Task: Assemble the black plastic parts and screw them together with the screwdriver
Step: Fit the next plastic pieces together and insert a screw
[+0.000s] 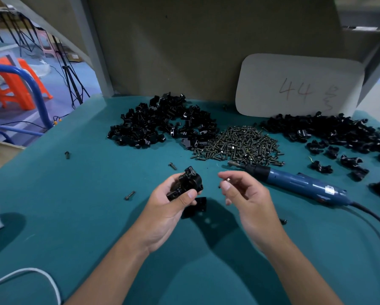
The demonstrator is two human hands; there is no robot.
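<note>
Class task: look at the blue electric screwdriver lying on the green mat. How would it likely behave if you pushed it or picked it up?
The blue electric screwdriver looks rigid and round-bodied, so a sideways push might roll it. Its cable trails off to the right and would probably drag or tug as it is lifted. It likely feels heavy beside the screws.

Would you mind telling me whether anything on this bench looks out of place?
A few loose screws lie scattered on the green mat, apart from the main screw pile. Otherwise nothing stands out.
</note>
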